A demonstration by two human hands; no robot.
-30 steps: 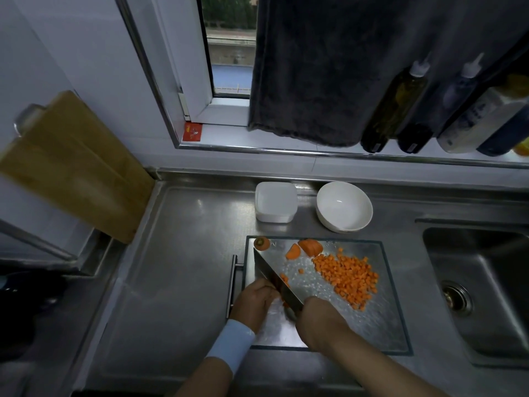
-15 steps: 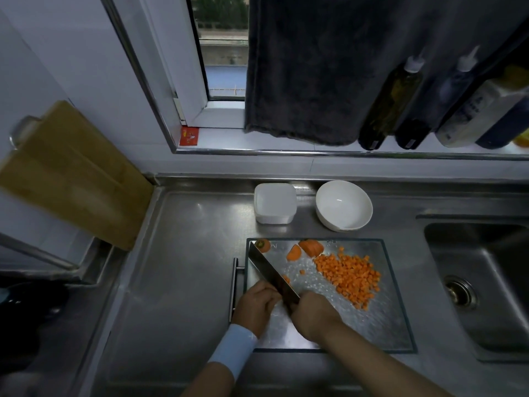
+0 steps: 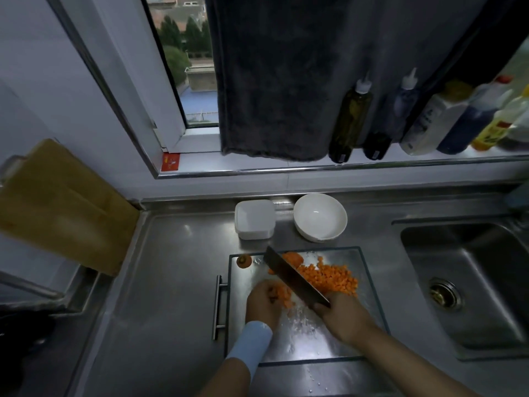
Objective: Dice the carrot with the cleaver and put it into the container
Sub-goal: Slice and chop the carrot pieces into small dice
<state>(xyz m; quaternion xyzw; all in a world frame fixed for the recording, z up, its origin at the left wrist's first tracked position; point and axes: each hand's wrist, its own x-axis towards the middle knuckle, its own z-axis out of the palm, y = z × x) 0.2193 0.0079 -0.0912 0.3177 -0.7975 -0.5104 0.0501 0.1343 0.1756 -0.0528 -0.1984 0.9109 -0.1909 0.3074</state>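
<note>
Right hand [image 3: 343, 316]: grip closed round the handle of the cleaver [image 3: 292, 277], blade slanting across the glass board [image 3: 315, 348], tip toward the container [image 3: 254, 219]. Left hand [image 3: 263, 302]: fingers curled onto a part-cut carrot piece [image 3: 282, 293], just left of the blade. Diced carrot [image 3: 329, 277] heaped right of the blade, mid-board (larger chunk [image 3: 292, 257] at the far edge, stem end [image 3: 244, 260] in the far-left corner). Container on the counter [image 3: 177, 267] beyond the board, beside a white bowl [image 3: 320, 216].

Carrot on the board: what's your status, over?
Left hand holds carrot; right hand grips cleaver. Diced pile on board, container empty. Nothing in the way.
</note>
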